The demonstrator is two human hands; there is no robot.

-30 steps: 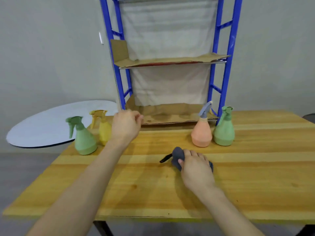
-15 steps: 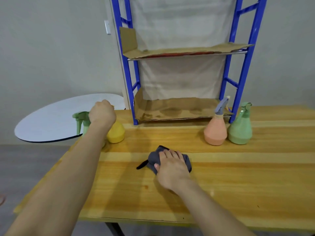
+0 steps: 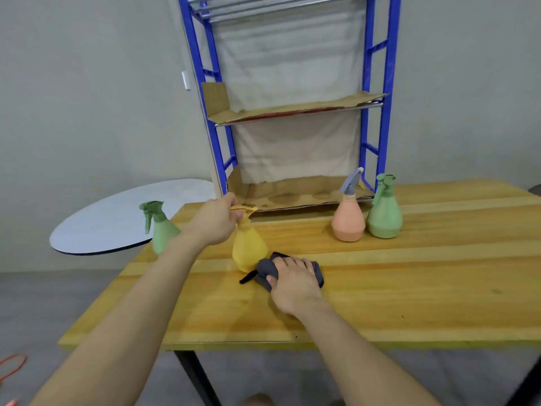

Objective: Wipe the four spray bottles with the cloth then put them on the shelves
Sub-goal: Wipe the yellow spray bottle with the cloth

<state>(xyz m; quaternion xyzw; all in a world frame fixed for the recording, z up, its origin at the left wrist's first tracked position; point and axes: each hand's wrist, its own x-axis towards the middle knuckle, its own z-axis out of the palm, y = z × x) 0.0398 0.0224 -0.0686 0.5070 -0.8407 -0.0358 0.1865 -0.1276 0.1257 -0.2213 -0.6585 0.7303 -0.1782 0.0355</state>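
- Left hand (image 3: 216, 222) is clamped round the neck of the yellow plastic spray bottle (image 3: 248, 249), just under its trigger head, the bottle tilted slightly.
- That yellow bottle sits near the middle of the wooden table (image 3: 409, 288), its base right against the dark grey cloth (image 3: 265, 269); whether the base is touching the wood, I can't tell.
- Right hand (image 3: 292, 281) lies palm down on the cloth, fingers curled over the bunched fabric, pressing it onto the tabletop.
- Pale green spray bottle (image 3: 160, 228) stands upright at the table's left edge, partly behind the left forearm.
- Over on the right, the peach spray bottle with grey trigger (image 3: 348, 221) and a second green spray bottle (image 3: 384, 213) stand side by side, touching or nearly so.
- Behind them, the blue metal shelving rack (image 3: 380, 112) with cardboard-lined shelves.
- A round white tabletop (image 3: 111, 218) sits off to the left.
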